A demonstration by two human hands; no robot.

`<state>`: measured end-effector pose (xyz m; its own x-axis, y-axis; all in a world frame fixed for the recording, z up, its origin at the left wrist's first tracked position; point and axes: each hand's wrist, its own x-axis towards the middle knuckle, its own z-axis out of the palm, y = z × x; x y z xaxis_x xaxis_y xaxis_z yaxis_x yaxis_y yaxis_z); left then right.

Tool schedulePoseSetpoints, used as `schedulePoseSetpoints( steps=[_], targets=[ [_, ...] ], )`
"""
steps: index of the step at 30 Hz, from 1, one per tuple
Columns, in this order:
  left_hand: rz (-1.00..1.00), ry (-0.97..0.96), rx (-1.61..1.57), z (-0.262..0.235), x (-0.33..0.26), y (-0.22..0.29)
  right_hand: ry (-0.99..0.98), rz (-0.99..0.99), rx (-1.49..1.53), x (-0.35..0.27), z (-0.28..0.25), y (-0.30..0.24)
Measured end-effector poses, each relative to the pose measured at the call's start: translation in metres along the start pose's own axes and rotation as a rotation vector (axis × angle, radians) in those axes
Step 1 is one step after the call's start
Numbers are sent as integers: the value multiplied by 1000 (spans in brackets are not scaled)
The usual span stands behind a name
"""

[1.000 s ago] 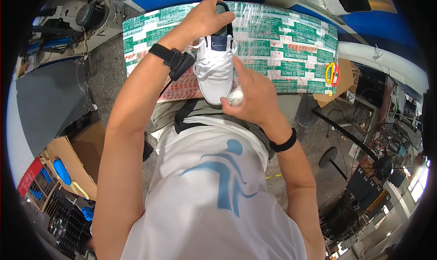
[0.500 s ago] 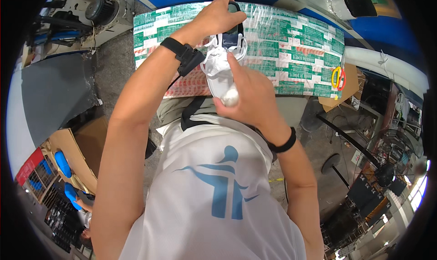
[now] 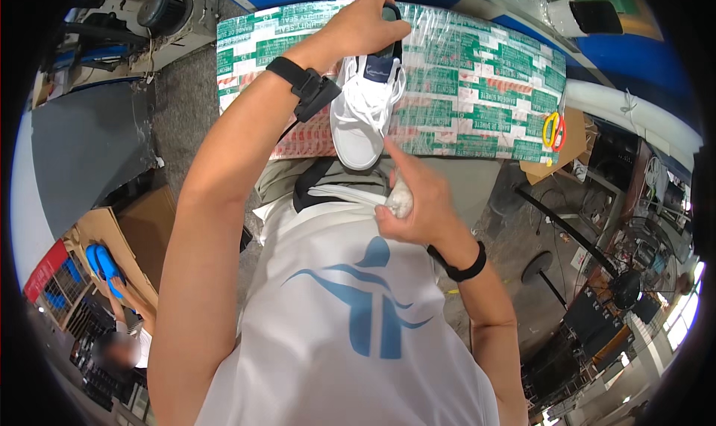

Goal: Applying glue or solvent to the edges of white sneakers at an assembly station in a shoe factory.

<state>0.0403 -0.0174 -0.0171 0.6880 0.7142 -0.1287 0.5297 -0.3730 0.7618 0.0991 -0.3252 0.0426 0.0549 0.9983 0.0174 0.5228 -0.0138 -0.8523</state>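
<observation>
A white lace-up sneaker (image 3: 356, 144) lies on the taped worktop, its toe toward me over the near edge. My left hand (image 3: 369, 27) grips its dark-lined heel collar at the far end. Loose white laces (image 3: 373, 101) cover the upper below a dark tongue. Close to the toe, my right hand (image 3: 426, 206) holds a small whitish wad (image 3: 400, 200) between thumb and curled fingers. The right index finger points up toward a lace by the sneaker's side; whether it touches the lace I cannot tell.
Green-and-white printed tape covers the worktop (image 3: 477, 71). Scissors (image 3: 553, 131) with yellow and red handles lie at its right edge. Cardboard (image 3: 570, 146) sits beyond them. At the lower left another person's hands touch a blue shoe (image 3: 103, 265). A pedal stand (image 3: 537, 265) is on the right floor.
My right hand has drawn back from the sneaker's laces toward me and slightly right, still with the wad, uncovering the toe. My left hand keeps its grip at the heel.
</observation>
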Motion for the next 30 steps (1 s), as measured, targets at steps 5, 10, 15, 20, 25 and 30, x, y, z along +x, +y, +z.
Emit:
schedulePoseSetpoints(
  steps=[5, 10, 15, 20, 25, 30],
  targets=[
    [-65, -29, -80, -2, -7, 6, 138, -188, -384, 50, 17, 3],
    [-22, 12, -51, 4, 0, 5, 79, -135, -393, 57, 32, 1],
    [-56, -62, -73, -4, -3, -3, 44, -41, -73, 19, 11, -7],
    [-47, -79, -97, -6, -1, 2, 152, -120, -244, 37, 3, 3],
    [-73, -91, -122, -7, -4, 4, 145, -154, -405, 36, 4, 13],
    [-23, -113, -104, -6, -3, -2, 87, -89, -368, 1, 6, -10]
  ],
)
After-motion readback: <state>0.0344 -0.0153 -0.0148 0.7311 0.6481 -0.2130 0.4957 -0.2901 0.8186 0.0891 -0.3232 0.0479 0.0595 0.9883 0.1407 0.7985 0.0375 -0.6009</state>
